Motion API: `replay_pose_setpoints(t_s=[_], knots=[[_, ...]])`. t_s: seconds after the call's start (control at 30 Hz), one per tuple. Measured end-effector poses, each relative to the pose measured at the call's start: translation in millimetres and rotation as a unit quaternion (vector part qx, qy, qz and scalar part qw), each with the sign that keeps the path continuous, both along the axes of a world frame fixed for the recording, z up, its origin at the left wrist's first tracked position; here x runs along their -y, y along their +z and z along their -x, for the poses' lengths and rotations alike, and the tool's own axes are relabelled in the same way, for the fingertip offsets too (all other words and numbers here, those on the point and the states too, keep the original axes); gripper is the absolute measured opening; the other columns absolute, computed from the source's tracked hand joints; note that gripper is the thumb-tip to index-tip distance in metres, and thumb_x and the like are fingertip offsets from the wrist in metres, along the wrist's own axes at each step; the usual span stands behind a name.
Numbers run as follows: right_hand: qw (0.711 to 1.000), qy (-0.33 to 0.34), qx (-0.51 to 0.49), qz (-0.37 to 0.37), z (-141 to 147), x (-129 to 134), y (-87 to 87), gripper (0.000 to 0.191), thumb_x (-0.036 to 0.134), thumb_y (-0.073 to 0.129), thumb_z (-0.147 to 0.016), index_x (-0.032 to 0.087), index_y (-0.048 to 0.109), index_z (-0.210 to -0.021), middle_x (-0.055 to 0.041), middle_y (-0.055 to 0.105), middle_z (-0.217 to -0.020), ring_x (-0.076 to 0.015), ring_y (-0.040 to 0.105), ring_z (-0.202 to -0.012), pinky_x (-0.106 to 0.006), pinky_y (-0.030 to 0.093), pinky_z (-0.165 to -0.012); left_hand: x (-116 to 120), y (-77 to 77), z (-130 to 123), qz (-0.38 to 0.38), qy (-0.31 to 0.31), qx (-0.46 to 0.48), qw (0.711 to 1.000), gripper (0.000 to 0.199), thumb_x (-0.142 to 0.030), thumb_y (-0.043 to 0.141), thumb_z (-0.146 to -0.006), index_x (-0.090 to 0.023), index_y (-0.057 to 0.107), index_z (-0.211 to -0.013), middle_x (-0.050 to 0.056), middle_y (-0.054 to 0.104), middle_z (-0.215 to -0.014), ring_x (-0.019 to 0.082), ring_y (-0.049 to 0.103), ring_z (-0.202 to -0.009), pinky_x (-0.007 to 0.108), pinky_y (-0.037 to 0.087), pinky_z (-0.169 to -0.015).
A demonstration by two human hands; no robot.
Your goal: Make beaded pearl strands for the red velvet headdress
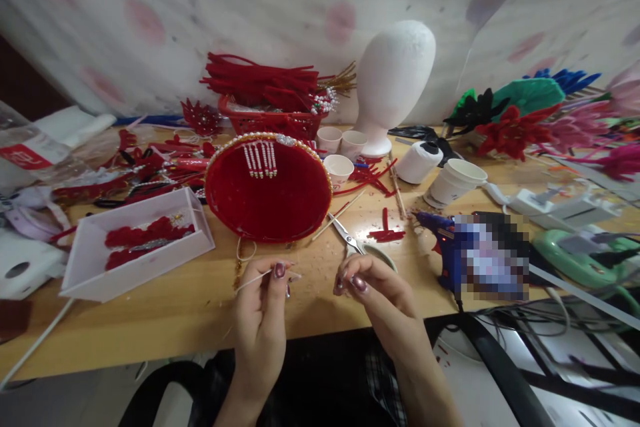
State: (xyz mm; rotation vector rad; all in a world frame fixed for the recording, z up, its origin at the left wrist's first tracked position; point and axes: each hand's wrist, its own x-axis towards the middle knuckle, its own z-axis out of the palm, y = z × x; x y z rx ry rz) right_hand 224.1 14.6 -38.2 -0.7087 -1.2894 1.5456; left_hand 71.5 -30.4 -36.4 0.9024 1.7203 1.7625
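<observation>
Pinched between the thumb and index finger of my left hand (265, 320) is a thin white cord (254, 279), its short end sticking out past the thumb. My right hand (383, 300) is closed in a pinch to the right; whatever its fingertips hold is too small to make out. Behind both hands stands a round red velvet piece (270, 207), edged with gold and pearl beads, with several pearl strands hanging near its top. A loop of pale cord and a gold chain (238, 267) hang below it. Open scissors (349, 237) lie just beyond my right fingers.
A white box (135, 247) with red pieces is on the left. Paper cups (338, 170), a white foam head (395, 80) and a thread spool (419, 161) stand behind. A blue glue gun (445, 247) lies right. A red basket (273, 121) holds red stems.
</observation>
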Motion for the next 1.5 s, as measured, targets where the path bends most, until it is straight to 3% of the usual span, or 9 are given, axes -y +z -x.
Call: replay_pose_setpoints(t_s=[0.4, 0.6, 0.73, 0.87, 1.03, 1.2, 1.3, 1.37, 1.5], knots=[[1.0, -0.004, -0.007, 0.003, 7.0, 0.7, 3.1, 0.013, 0.035, 0.07, -0.093, 0.023, 0.066, -0.092, -0.0012, 0.058, -0.082, -0.0166, 0.055, -0.076, -0.027, 0.047, -0.071, -2.7, -3.5, -2.3, 0.011, -0.018, 0.027, 0.999, 0.024, -0.043, 0.063, -0.093, -0.02, 0.067, -0.087, 0.001, 0.07, -0.077, 0.015, 0.062, -0.067, 0.023, 0.05, -0.064], [1.0, 0.004, -0.001, -0.007, 6.5, 0.5, 1.8, 0.016, 0.037, 0.069, -0.093, 0.023, 0.062, -0.091, -0.0008, 0.056, -0.081, -0.0178, 0.053, -0.079, -0.029, 0.046, -0.074, -1.5, -7.9, 1.9, 0.017, -0.053, -0.006, 0.998, 0.026, -0.044, 0.06, -0.095, -0.021, 0.066, -0.087, -0.003, 0.059, -0.063, 0.013, 0.055, -0.055, 0.022, 0.045, -0.053], [1.0, 0.014, -0.006, -0.006, 9.6, 1.0, 2.8, 0.017, 0.035, 0.07, -0.092, 0.023, 0.06, -0.088, -0.0007, 0.054, -0.082, -0.018, 0.052, -0.079, -0.03, 0.046, -0.073, -1.4, -12.3, 8.0, 0.013, -0.075, -0.016, 0.997, 0.027, -0.044, 0.059, -0.096, -0.02, 0.067, -0.088, 0.0, 0.066, -0.069, 0.014, 0.062, -0.06, 0.022, 0.051, -0.057], [1.0, -0.008, -0.024, -0.018, 12.6, 2.6, 5.7, 0.021, 0.027, 0.071, -0.092, 0.023, 0.055, -0.079, 0.0005, 0.052, -0.081, -0.0159, 0.052, -0.077, -0.027, 0.046, -0.071, -0.8, -14.4, 10.8, 0.006, -0.076, -0.019, 0.997, 0.024, -0.042, 0.059, -0.097, -0.02, 0.067, -0.089, 0.0, 0.066, -0.07, 0.013, 0.062, -0.061, 0.02, 0.051, -0.057], [0.999, -0.029, 0.0, -0.045, 9.1, 4.3, 4.8, 0.001, 0.024, 0.07, -0.094, 0.024, 0.069, -0.094, -0.0019, 0.062, -0.089, -0.0165, 0.06, -0.085, -0.027, 0.051, -0.078, -0.9, -12.2, 8.9, 0.007, -0.069, -0.031, 0.997, 0.025, -0.042, 0.06, -0.096, -0.02, 0.068, -0.088, -0.002, 0.062, -0.066, 0.013, 0.058, -0.059, 0.021, 0.048, -0.055], [0.987, -0.112, 0.064, -0.1, -1.3, 6.6, 3.0, 0.017, 0.022, 0.059, -0.101, 0.028, 0.074, -0.105, -0.0013, 0.069, -0.087, -0.0154, 0.067, -0.079, -0.025, 0.055, -0.072, -3.9, -5.2, 1.7, 0.017, -0.026, 0.018, 0.999, 0.021, -0.038, 0.061, -0.094, -0.02, 0.068, -0.088, -0.001, 0.065, -0.074, 0.013, 0.062, -0.065, 0.022, 0.05, -0.063], [0.956, -0.183, 0.161, -0.163, -12.0, 2.5, 6.4, 0.025, 0.023, 0.048, -0.105, 0.028, 0.073, -0.106, -0.0002, 0.07, -0.081, -0.0157, 0.068, -0.076, -0.026, 0.054, -0.07, -4.3, -3.1, 0.5, 0.017, -0.019, 0.028, 0.999, 0.021, -0.04, 0.062, -0.094, -0.021, 0.068, -0.088, -0.002, 0.063, -0.07, 0.013, 0.06, -0.063, 0.021, 0.049, -0.06], [0.918, -0.193, 0.281, -0.204, -19.9, -4.1, 8.7, 0.032, 0.028, 0.041, -0.107, 0.025, 0.072, -0.104, -0.0038, 0.073, -0.089, -0.0197, 0.07, -0.084, -0.031, 0.054, -0.075, -4.3, -2.9, 1.3, 0.018, -0.015, 0.022, 0.999, 0.02, -0.039, 0.062, -0.094, -0.021, 0.068, -0.088, -0.003, 0.061, -0.067, 0.012, 0.057, -0.06, 0.02, 0.048, -0.058], [0.781, -0.16, 0.563, -0.217, -29.1, -19.0, 5.9, 0.027, 0.033, 0.054, -0.097, 0.015, 0.066, -0.113, -0.0158, 0.072, -0.104, -0.0335, 0.069, -0.09, -0.046, 0.053, -0.075, -5.2, -3.2, 4.1, 0.021, -0.008, 0.023, 0.999, 0.019, -0.038, 0.062, -0.093, -0.021, 0.067, -0.086, -0.003, 0.062, -0.068, 0.012, 0.058, -0.061, 0.02, 0.048, -0.059]])
